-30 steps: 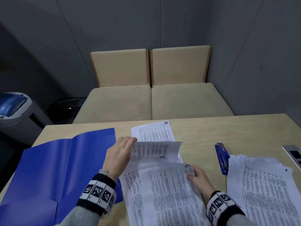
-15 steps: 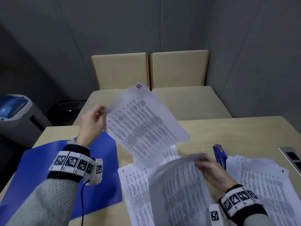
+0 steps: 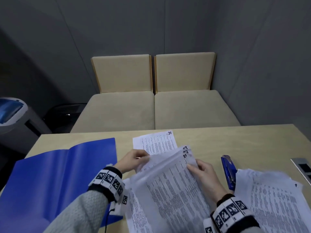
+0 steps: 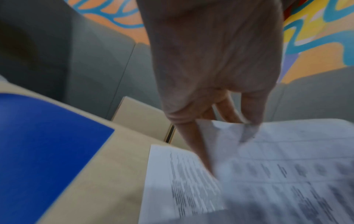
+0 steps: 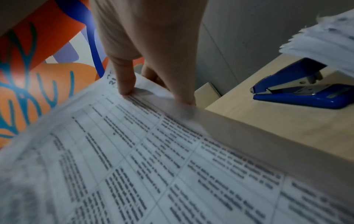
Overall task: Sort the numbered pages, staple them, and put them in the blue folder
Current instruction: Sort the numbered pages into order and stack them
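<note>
Both hands hold a small fan of printed pages (image 3: pixel 168 179) marked 21, 22 and 23, lifted slightly off the table at their far end. My left hand (image 3: pixel 141 157) pinches the top left corner (image 4: pixel 220 128). My right hand (image 3: pixel 193 165) grips the top right corner, thumb on top beside the numbers (image 5: pixel 124 81). Page 24 (image 3: pixel 154 143) lies flat just beyond them. More sheets lie underneath, nearer me. The blue folder (image 3: pixel 58 174) lies open at the left. A blue stapler (image 3: pixel 228 172) sits right of my right hand.
An untidy pile of printed pages (image 3: pixel 276 202) lies at the right, overlapping the stapler's near end. A metal socket plate (image 3: pixel 303 167) is set into the wooden table (image 3: pixel 235 140) at the right edge. A beige bench (image 3: pixel 151 111) stands behind the table, a bin (image 3: pixel 10 111) at far left.
My left hand, which held a page up in the air, has brought it down onto the sheets in my right hand. The pages now lie fanned with their numbers showing.
</note>
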{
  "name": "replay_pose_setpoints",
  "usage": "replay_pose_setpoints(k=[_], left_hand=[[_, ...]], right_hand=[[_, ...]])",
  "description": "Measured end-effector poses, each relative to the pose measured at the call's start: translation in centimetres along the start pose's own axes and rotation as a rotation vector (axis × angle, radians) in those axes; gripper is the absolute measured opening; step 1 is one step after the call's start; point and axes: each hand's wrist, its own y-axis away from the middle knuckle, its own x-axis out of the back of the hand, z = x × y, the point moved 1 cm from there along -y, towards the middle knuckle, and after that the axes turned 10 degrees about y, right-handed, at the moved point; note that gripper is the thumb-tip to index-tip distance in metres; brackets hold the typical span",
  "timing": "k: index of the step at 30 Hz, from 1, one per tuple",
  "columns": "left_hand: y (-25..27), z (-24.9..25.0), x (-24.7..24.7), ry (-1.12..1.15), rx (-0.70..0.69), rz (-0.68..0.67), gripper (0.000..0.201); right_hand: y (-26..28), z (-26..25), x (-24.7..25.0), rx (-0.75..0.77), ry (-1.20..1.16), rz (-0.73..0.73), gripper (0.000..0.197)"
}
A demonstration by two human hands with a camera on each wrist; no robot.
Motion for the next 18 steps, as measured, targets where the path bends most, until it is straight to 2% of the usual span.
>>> replay_pose_setpoints(k=[1, 2, 4, 6, 8, 10, 11, 14, 16, 18], left_hand=[[-0.9, -0.6, 0.0, 0.011, 0.023, 0.061, 0.023], [-2.1, -1.6, 0.2, -0.003, 0.052, 0.191, 0.03], [-4.4, -3.8, 0.9, -0.115, 0.198, 0.489, 0.046], [-5.9, -5.8, 0.9, -0.171, 0.402, 0.603, 0.071], [-6.9, -6.9, 0.2, -0.238, 0.525, 0.606, 0.091], [-7.6, -7.3, -0.4, -0.291, 0.578, 0.614, 0.093], [-7.9, -7.3, -0.6, -0.299, 0.601, 0.607, 0.088], [-8.8, -7.1, -0.8, -0.277, 0.669, 0.594, 0.072], [-9.2, -7.1, -0.8, -0.244, 0.686, 0.582, 0.064], [-9.4, -7.5, -0.7, -0.205, 0.687, 0.571, 0.056]], right_hand=[[-0.1, 0.1, 0.0, -0.013, 0.001, 0.001, 0.019], [-0.1, 0.2, 0.0, -0.024, 0.001, -0.014, 0.019], [-0.1, 0.2, 0.0, -0.047, 0.023, -0.053, 0.019], [-0.5, 0.7, 0.3, -0.063, 0.041, -0.091, 0.02], [-1.0, 1.6, 0.8, -0.06, 0.054, -0.098, 0.033], [-1.5, 2.5, 1.2, -0.068, 0.055, -0.106, 0.058], [-1.8, 3.0, 1.4, -0.081, 0.054, -0.118, 0.063], [-2.4, 4.3, 1.6, -0.104, 0.021, -0.144, 0.053], [-2.6, 4.7, 1.6, -0.103, -0.004, -0.154, 0.059], [-2.5, 4.6, 1.4, -0.101, -0.021, -0.173, 0.054]])
